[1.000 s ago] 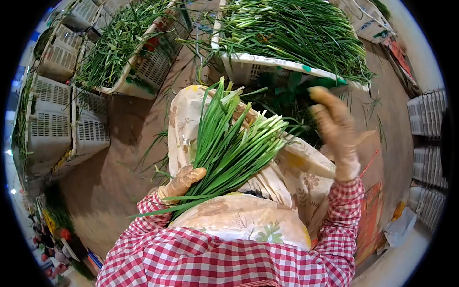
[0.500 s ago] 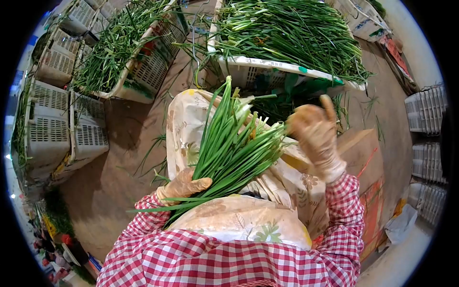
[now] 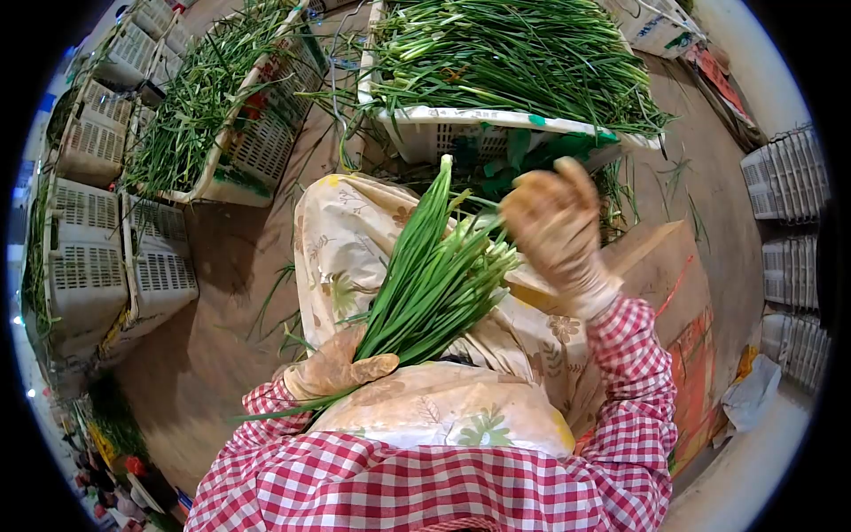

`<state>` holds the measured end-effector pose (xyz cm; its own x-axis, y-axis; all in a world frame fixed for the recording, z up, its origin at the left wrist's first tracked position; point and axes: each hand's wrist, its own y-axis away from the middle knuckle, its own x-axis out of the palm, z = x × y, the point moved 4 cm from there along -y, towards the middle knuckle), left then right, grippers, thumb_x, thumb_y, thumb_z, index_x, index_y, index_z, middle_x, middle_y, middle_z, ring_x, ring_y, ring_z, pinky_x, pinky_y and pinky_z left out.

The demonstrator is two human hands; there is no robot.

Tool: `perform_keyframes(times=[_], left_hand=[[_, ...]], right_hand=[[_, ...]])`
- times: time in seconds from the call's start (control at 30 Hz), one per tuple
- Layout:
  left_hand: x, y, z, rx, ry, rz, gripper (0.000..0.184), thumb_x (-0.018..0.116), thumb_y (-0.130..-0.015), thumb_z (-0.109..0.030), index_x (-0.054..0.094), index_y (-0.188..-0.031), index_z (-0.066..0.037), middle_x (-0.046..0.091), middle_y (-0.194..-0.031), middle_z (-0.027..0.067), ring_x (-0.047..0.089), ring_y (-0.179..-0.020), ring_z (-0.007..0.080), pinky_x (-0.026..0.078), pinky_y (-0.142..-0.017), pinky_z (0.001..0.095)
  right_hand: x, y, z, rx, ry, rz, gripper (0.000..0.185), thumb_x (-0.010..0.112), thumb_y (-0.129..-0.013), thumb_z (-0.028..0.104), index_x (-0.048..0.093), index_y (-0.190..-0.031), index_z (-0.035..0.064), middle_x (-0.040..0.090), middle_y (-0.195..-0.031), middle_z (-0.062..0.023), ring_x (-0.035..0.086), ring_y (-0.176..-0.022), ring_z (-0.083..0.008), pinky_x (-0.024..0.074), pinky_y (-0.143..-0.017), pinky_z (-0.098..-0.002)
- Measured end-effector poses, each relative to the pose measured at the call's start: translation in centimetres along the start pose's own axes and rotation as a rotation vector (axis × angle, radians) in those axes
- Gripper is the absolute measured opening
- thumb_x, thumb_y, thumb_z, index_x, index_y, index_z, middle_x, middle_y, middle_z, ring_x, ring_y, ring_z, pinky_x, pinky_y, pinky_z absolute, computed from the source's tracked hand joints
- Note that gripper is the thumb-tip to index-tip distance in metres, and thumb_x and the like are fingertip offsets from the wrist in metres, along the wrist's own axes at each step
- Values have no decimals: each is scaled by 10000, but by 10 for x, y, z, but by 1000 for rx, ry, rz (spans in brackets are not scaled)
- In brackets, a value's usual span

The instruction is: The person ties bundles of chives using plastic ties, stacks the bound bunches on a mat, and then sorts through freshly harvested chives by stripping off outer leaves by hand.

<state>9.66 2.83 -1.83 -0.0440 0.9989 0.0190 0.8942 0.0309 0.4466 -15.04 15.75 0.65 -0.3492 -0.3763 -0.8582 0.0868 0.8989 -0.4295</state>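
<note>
Left crate [image 3: 266,146]: heaped with loose greens [image 3: 199,115]. Left hand [image 3: 332,368]: wrapped around the leaf end of the green bunch [image 3: 421,293], thumb laid across it. Bunch lies slanted over the floral cloth [image 3: 330,253] on the person's lap, pale ends uneven, pointing away and to the right. Front crate [image 3: 417,139], beyond the lap: full of long greens [image 3: 523,62]. Right hand [image 3: 554,230]: raised beside the pale ends, fingers bent, blurred; cannot tell if it pinches a stalk. Cardboard box [image 3: 665,266] further right. Step looks like picking over the bunch; next move seems to call for a firm left hold and light right fingertips on single stalks.
</note>
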Motion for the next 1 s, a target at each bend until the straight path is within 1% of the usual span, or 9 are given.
perform_keyframes(times=[0.13,0.23,0.3,0.43,0.63,0.7,0.77,0.87,1.0], left_hand=[[-2,2,5,-61,-60,13,490,599,-904,-273,446,-1280,2,571,-1172,131,510,-1047,210,391,-930,319],[-1,-3,2,-47,-66,46,474,589,-912,-264,447,-1281,-2,569,-1172,125,507,-1043,203,389,-930,318],[2,-5,-1,-47,-59,58,463,582,-917,-257,448,-1281,-5,567,-1172,118,505,-1042,197,389,-930,317],[2,-5,-2,-68,-25,77,511,573,-922,-256,394,-1329,-3,543,-1213,103,482,-1086,187,368,-956,309],[2,-2,0,-27,58,83,523,557,-930,-251,372,-1352,-4,507,-1268,101,447,-1148,186,337,-992,311],[2,-3,0,11,48,92,485,551,-935,-259,412,-1329,-13,511,-1263,103,447,-1148,186,333,-996,311],[4,-3,5,3,71,104,492,542,-938,-277,409,-1335,-18,511,-1270,108,451,-1154,195,335,-996,314],[4,-5,-3,5,-22,151,490,526,-945,-288,407,-1338,-20,506,-1283,109,446,-1167,203,328,-1002,319],[4,0,-3,-28,-104,152,479,508,-954,-272,397,-1349,-24,489,-1308,107,431,-1192,205,315,-1015,324]], right_hand=[[44,51,-91,553,108,236,140,527,-834,79,578,-958,120,533,-795,-35,547,-842,-221,419,-884,-443],[19,34,-75,931,-336,379,344,513,-917,252,541,-1212,78,583,-1185,-143,551,-1110,-303,424,-971,-370],[-9,-5,-30,525,-914,91,490,623,-856,230,482,-1303,88,571,-1226,-151,512,-1174,-299,391,-986,-358],[-8,-15,27,-15,-420,110,87,613,-717,101,609,-804,100,577,-753,-74,552,-779,-261,436,-814,-398],[36,27,-63,229,-12,23,107,637,-808,166,589,-831,74,578,-713,-97,584,-730,-245,478,-681,-352],[52,40,-93,803,-12,500,279,610,-858,268,606,-992,24,610,-776,-119,608,-770,-248,486,-692,-378],[51,38,-85,870,-587,495,829,520,-845,591,361,-1348,-50,557,-1190,-256,556,-1109,-335,444,-925,-390],[41,2,-21,660,-1278,662,993,508,-785,694,236,-1414,-24,443,-1358,-198,433,-1258,-306,345,-1043,-341],[34,-23,10,484,-1308,544,460,582,-852,448,606,-1063,40,638,-953,-197,606,-901,-369,469,-762,-416]])
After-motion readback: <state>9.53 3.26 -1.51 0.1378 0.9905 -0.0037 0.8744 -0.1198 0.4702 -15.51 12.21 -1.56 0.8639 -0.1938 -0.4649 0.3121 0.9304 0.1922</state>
